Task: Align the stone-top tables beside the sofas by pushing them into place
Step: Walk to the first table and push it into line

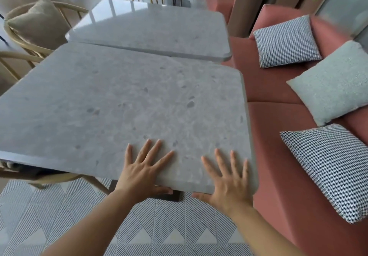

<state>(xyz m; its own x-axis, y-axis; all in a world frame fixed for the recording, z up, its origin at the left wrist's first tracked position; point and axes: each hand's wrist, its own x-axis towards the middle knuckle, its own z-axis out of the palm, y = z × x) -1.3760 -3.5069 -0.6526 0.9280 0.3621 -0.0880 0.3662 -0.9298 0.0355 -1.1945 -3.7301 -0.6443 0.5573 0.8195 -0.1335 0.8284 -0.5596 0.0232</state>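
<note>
A grey stone-top table [111,104] fills the middle of the view. A second stone-top table [155,28] stands just beyond it, their edges almost touching but at a slight angle. My left hand [142,168] lies flat on the near table's front edge, fingers spread on top and thumb under the rim. My right hand [229,180] rests the same way near the front right corner. A red sofa [276,156] runs along the right side, close to both tables.
Houndstooth cushions [336,168] [286,40] and a pale green cushion [332,84] lie on the sofa. Wooden chairs [25,42] with a beige cushion [37,22] stand on the left. A patterned rug [59,216] covers the floor below.
</note>
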